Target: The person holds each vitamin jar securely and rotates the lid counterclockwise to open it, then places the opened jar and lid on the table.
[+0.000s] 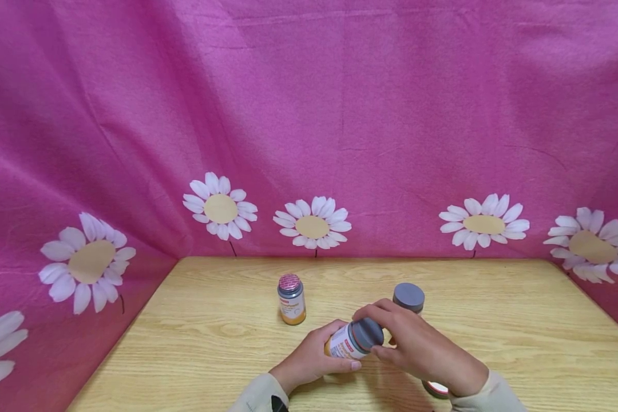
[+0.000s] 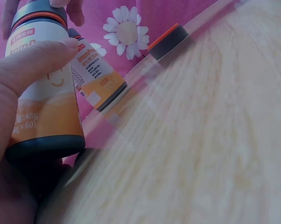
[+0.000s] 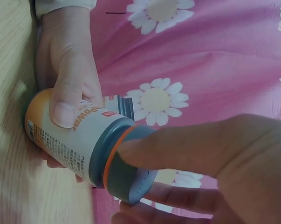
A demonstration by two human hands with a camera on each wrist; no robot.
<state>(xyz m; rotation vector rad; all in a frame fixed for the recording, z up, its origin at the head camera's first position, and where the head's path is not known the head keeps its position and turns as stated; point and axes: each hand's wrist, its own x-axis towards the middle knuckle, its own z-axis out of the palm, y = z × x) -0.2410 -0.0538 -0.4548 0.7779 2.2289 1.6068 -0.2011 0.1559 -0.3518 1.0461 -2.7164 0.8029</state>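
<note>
My left hand [image 1: 316, 356] grips a supplement bottle [image 2: 47, 102] with a white and orange label, its thumb across the label. The bottle is tilted, its top leaning toward my right hand [image 1: 417, 343]. Thumb and fingers of that hand pinch the grey screw cap [image 3: 126, 175], which sits at the bottle's neck above an orange band. A similar bottle [image 1: 291, 306] stands upright beyond my left hand, uncapped, with a pink foil seal on its mouth. Another grey-capped bottle [image 1: 409, 296] stands behind my right hand, which partly hides it.
A loose grey cap [image 2: 168, 43] with an orange rim lies on the table, mostly covered by my right forearm in the head view. The wood-grain table [image 1: 195, 337] meets a pink cloth [image 1: 340, 114] with printed daisies at its back and sides.
</note>
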